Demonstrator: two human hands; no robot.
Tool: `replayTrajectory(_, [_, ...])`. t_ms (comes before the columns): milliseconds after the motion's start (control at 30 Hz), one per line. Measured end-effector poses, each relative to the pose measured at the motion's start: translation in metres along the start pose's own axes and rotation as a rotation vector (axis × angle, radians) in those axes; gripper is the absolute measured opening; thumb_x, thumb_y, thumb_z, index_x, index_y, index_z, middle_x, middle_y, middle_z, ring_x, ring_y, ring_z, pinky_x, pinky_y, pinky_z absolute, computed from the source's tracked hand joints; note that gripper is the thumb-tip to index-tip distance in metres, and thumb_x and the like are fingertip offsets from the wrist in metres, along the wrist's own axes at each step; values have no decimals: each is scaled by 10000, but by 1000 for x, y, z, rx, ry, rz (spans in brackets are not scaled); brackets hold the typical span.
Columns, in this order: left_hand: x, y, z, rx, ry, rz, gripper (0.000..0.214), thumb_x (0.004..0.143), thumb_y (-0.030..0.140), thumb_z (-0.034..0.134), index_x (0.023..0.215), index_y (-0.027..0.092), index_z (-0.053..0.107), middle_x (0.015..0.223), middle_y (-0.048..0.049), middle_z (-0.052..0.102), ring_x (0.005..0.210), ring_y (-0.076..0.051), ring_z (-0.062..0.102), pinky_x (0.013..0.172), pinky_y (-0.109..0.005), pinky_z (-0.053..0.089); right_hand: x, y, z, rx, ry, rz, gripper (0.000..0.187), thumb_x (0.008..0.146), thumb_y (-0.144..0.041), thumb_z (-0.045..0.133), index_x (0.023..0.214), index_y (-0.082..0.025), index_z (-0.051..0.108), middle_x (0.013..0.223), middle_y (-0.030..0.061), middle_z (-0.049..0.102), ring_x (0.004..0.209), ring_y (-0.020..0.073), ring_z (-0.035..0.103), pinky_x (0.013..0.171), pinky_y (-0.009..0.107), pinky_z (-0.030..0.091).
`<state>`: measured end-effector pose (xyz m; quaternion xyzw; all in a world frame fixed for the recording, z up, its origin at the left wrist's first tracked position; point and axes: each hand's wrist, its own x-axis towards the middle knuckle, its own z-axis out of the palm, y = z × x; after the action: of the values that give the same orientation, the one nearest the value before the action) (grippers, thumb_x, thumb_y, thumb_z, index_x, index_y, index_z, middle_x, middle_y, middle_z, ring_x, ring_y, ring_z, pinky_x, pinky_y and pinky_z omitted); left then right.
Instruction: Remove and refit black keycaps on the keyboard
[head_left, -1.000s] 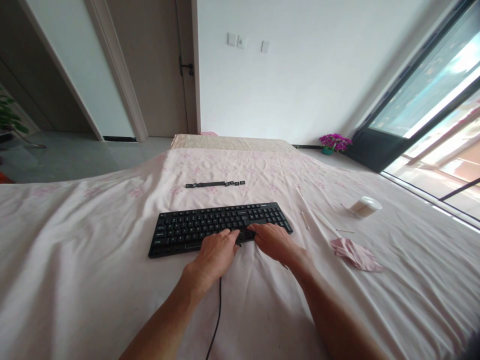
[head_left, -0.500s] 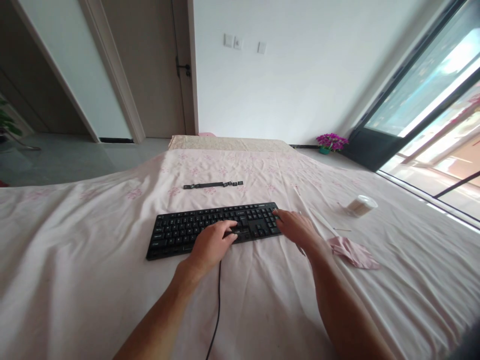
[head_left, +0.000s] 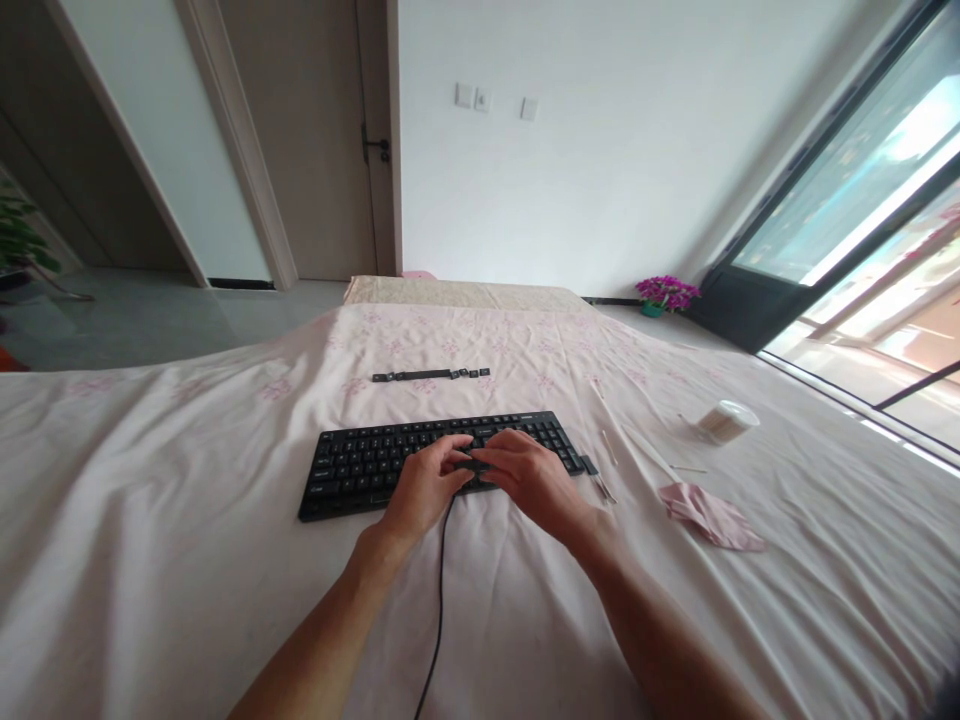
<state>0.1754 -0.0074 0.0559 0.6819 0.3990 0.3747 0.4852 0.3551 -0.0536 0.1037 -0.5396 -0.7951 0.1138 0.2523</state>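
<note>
A black keyboard lies on the pink sheet in front of me. Both hands meet over its middle-right keys. My left hand rests on the keys with its fingers lying loosely bent and holds nothing I can see. My right hand has its fingertips drawn together and pressed down on the keys beside the left fingertips; what they pinch is hidden. A loose black keycap sits just off the keyboard's right end. A row of removed keycaps lies further back.
The keyboard's black cable runs toward me between my forearms. Thin swab sticks, a crumpled pink cloth and a round swab tub lie to the right. A potted purple flower stands by the window.
My right hand went out to the keyboard's right end, then came back left to meet the left hand over the keys. The left hand barely moved.
</note>
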Motion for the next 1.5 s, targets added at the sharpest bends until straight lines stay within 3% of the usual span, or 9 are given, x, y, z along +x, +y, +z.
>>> replayTrajectory(133, [-1,4,1,-83,-39,-63,411,752,172,634,1161,190,597,913,-48,724,803,-171,687,710,-275,551,-1,-7,8,-86,8,5,262,893,-244,545,1100,-324,684,950,48,639,907,195,565,778,300,448])
replayTrajectory(267, [0,10,-7,-58,-8,-38,492,756,199,649,1239,194,558,1014,-72,706,847,-167,683,764,-288,551,1,13,9,50,66,76,229,856,-249,579,1036,-286,715,947,44,648,879,189,588,791,307,456])
replayTrajectory(367, [-1,10,-26,71,54,25,453,785,262,630,1232,216,575,1127,-81,671,861,-160,678,782,-289,551,2,39,11,152,97,213,202,800,-270,616,963,-256,737,927,33,661,833,185,605,788,313,465])
replayTrajectory(467, [-7,1,-54,239,78,43,346,782,250,612,1124,216,645,1024,-59,708,853,-168,680,787,-290,550,2,59,15,173,70,323,220,768,-306,625,948,-248,737,908,18,674,827,188,614,792,318,467])
replayTrajectory(667, [-36,-30,-93,504,268,164,230,831,233,518,1000,238,674,998,-23,709,878,-168,667,809,-291,529,4,59,22,21,14,288,204,751,-315,650,921,-263,749,972,26,673,916,210,586,850,348,434])
replayTrajectory(767, [-51,-41,-95,569,401,240,237,865,227,467,985,241,671,994,-25,700,910,-169,652,837,-294,510,5,51,24,-62,26,274,195,753,-337,656,918,-293,750,986,19,661,968,218,548,866,351,416])
replayTrajectory(833, [-57,-45,-94,587,428,272,248,875,219,448,994,234,665,1000,-33,692,934,-172,644,857,-299,501,4,47,24,-98,22,283,195,760,-343,652,924,-307,749,961,12,659,953,213,538,846,340,417])
replayTrajectory(1267, [-59,-58,-94,584,421,362,247,877,164,447,976,217,668,984,-26,694,934,-166,638,856,-295,492,-1,49,34,-201,71,202,157,770,-292,678,905,-321,753,920,-4,679,883,192,533,771,292,413])
replayTrajectory(1500, [-61,-55,-92,612,411,386,249,863,139,457,959,218,674,971,-22,694,919,-165,637,844,-295,495,1,40,26,-314,21,81,137,796,-286,683,912,-308,751,910,-4,681,860,182,530,774,291,383])
